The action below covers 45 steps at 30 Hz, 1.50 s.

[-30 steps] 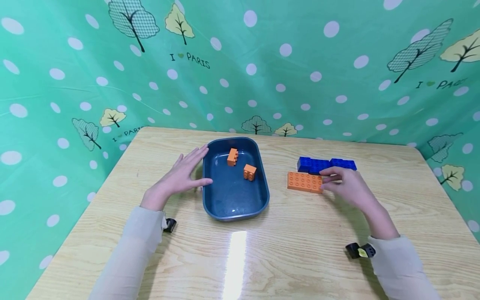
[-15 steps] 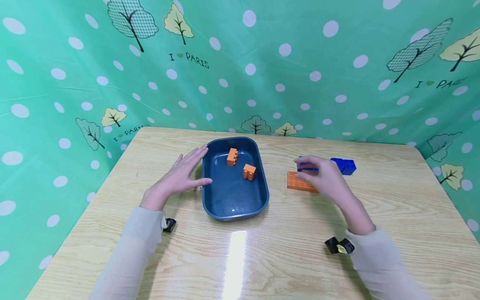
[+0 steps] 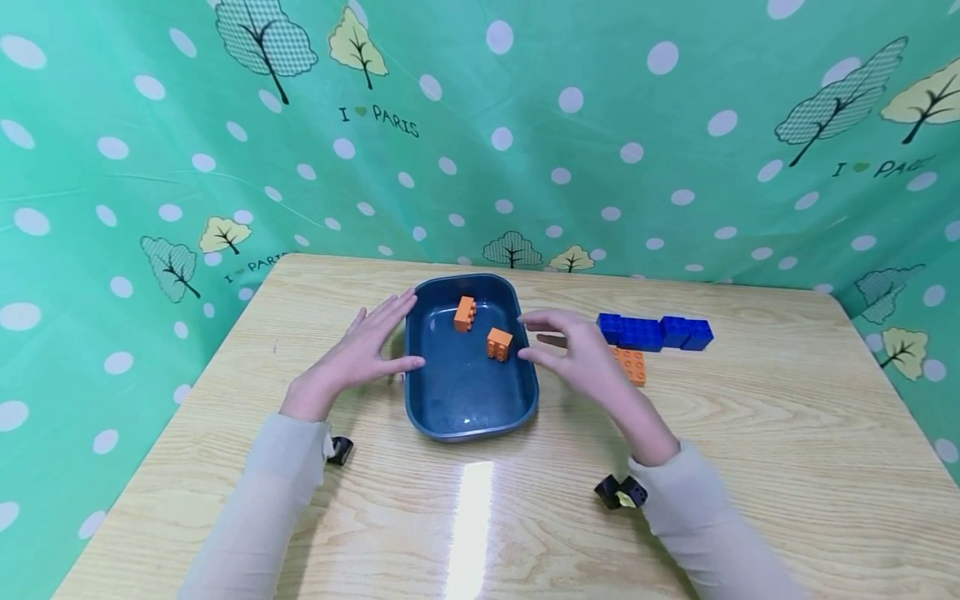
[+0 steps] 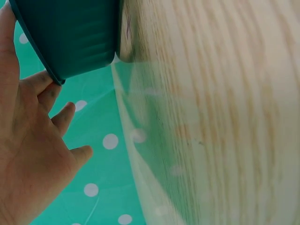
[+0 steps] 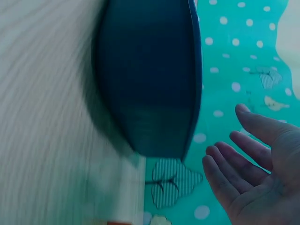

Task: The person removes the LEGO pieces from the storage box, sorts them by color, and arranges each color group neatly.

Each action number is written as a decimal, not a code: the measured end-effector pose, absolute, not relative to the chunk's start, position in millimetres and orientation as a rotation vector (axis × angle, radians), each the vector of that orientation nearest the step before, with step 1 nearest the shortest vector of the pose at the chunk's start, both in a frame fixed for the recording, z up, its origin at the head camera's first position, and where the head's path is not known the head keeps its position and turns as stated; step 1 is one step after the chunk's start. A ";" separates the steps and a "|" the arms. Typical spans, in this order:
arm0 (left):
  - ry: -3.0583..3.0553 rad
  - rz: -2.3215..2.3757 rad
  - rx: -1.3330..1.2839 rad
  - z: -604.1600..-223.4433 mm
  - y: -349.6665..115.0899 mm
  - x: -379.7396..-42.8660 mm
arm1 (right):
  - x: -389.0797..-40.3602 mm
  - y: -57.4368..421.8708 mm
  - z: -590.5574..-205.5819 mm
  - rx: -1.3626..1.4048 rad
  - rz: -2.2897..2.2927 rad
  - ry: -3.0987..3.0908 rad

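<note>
A dark blue plastic tub (image 3: 468, 392) stands on the table with two small orange bricks in it, one brick (image 3: 465, 313) near the back and another brick (image 3: 498, 344) nearer the right wall. My left hand (image 3: 360, 350) touches the tub's left rim, fingers extended; in the left wrist view its fingertips meet the rim. At the right rim is my right hand (image 3: 573, 350), thumb and fingers apart and holding nothing. Whether it touches the tub I cannot tell; the right wrist view shows this hand (image 5: 255, 164) beyond the rim.
Right of the tub, a row of blue bricks (image 3: 641, 333) lies on the wooden table (image 3: 555, 517). In front of it are orange bricks (image 3: 633, 365), partly hidden by my right hand. A green dotted cloth (image 3: 465, 125) hangs behind the table.
My right hand has moved left from the orange and blue bricks to the tub's right rim, uncovering the blue row. The left hand and the tub have stayed put.
</note>
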<state>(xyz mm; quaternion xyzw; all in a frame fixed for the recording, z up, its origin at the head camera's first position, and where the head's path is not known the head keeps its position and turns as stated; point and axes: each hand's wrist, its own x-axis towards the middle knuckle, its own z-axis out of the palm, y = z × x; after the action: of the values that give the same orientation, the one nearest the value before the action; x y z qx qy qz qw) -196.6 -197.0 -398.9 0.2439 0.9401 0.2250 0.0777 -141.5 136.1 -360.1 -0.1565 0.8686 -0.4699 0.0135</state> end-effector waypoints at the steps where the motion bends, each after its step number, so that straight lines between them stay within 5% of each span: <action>1: 2.815 0.677 0.730 -399.0 -196.9 -196.6 | -141.1 132.1 -360.7 -0.497 -1.464 2.699; 25: 2.823 0.668 0.738 -402.2 -197.5 -196.4 | -156.7 61.9 -378.4 -0.597 -1.014 2.597; 45: 2.810 0.686 0.730 -401.0 -195.1 -197.5 | -157.7 55.6 -391.4 -0.715 -0.908 2.400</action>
<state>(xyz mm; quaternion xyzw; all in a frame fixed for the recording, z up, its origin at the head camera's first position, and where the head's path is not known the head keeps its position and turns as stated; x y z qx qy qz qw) -197.5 -195.1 -401.0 0.2439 0.9390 0.2292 0.0791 -157.7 55.6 -391.4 -0.2608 0.8754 -0.3313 0.2366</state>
